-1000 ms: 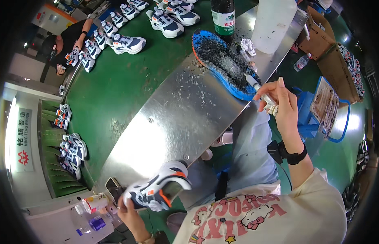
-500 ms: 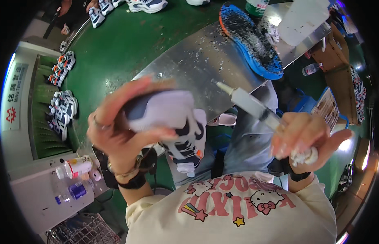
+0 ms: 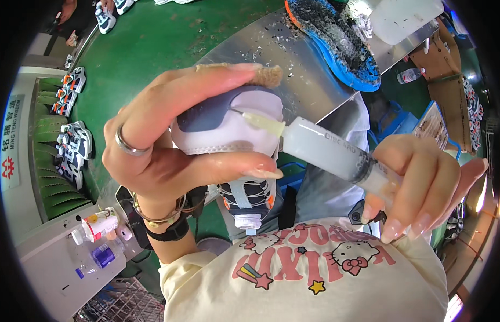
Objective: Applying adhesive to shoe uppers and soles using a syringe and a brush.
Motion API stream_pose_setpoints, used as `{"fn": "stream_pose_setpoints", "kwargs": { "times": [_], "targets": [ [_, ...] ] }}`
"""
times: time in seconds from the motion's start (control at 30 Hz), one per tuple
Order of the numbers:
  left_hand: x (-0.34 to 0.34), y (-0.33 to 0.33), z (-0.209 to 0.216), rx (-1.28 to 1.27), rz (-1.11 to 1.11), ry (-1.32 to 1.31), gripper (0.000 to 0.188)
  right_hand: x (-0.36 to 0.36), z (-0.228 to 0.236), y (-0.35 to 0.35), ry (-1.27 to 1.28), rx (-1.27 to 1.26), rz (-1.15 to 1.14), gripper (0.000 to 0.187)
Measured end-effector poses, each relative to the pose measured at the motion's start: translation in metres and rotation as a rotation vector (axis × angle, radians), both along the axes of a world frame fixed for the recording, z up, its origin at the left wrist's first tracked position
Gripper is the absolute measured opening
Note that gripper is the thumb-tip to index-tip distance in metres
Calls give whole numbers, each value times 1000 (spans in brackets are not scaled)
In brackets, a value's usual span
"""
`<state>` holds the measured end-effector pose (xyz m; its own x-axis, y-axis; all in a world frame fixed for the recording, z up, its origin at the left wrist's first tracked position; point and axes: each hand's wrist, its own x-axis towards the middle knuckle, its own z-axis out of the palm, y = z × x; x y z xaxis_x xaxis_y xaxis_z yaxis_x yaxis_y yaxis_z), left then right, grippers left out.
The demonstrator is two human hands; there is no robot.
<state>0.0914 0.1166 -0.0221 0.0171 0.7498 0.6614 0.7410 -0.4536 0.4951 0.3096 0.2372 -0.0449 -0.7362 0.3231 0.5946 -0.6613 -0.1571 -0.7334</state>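
My left hand (image 3: pixel 148 134) grips a white, grey and black sneaker (image 3: pixel 228 126) around one rounded end, fingers over the far side and thumb on the near side. Its laces face down toward my shirt. A rough tan pad (image 3: pixel 269 77) is tucked beneath the fingertips of that hand. In my right hand (image 3: pixel 422 185) is a syringe (image 3: pixel 330 150) with clear-whitish content, its fingers wrapped about the plunger end. The thin needle tip reaches the line between the sneaker's grey and white panels, and appears to touch it.
A blue insole-shaped pad (image 3: pixel 336 48) covered with dark scraps lies on the metal bench (image 3: pixel 250 48), beside a white jug (image 3: pixel 403 19). More sneakers (image 3: pixel 73 150) sit along the green belt at left. Bottles (image 3: pixel 99 225) stand at lower left, and cardboard boxes (image 3: pixel 446 70) at right.
The sneaker has risen and tilted toward the syringe. My right hand has brought the syringe down and left, so its needle is now at the sneaker. The white wad in that hand no longer shows.
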Motion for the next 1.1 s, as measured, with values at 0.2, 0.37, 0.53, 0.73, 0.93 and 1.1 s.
{"fn": "stream_pose_setpoints", "kwargs": {
  "times": [0.2, 0.37, 0.53, 0.73, 0.93, 1.1],
  "targets": [
    [-13, 0, -5, -28, 64, -5, 74, -3, -9, 3, -18, -31, -110, 73],
    [-13, -12, -2, -223, 455, 0, 83, -12, -32, 3, -62, -125, -145, 67],
    [-40, -19, -16, -129, 267, -115, 72, -23, -59, -7, -86, -184, -135, 66],
    [-60, -29, -37, -55, 443, -75, 75, -40, -75, -21, -80, -341, -161, 69],
    [-81, -39, -56, -50, 517, -120, 71, -37, -84, -31, -173, -389, -179, 68],
    [-77, -39, -66, -46, 577, -75, 68, -24, -83, -36, -294, -365, -186, 68]
  ]
}}
